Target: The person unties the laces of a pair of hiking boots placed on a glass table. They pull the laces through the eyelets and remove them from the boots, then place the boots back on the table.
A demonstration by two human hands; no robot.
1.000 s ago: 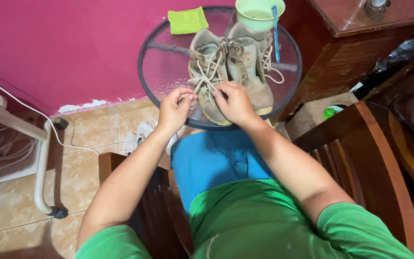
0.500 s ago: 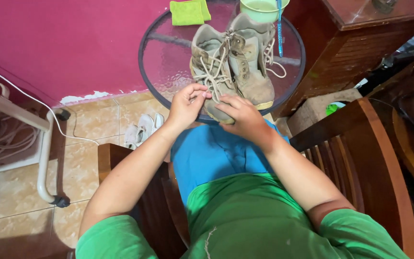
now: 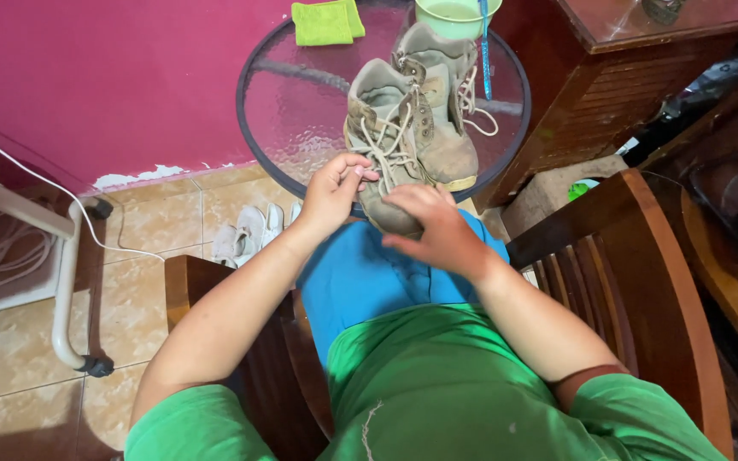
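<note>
Two worn tan boots stand on a round glass table (image 3: 301, 102). The near boot (image 3: 382, 128) has loose pale laces; the far boot (image 3: 446, 94) stands beside it. My left hand (image 3: 332, 192) pinches a lace (image 3: 383, 158) at the near boot's lower eyelets. My right hand (image 3: 437, 230) rests over that boot's toe, fingers curled around it, hiding the tip. I sit in a wooden chair, wearing a green shirt and blue shorts.
A green cloth (image 3: 326, 21) and a light green cup (image 3: 456, 15) with a blue stick in it sit at the table's far side. A dark wooden cabinet (image 3: 625, 77) stands right. White sandals (image 3: 249, 235) lie on the tiled floor. A white metal frame (image 3: 61, 273) stands left.
Both hands have slid down from the laces' middle towards the boot's toe. My right hand now covers the toe and the left still pinches a lace. The view has shifted slightly.
</note>
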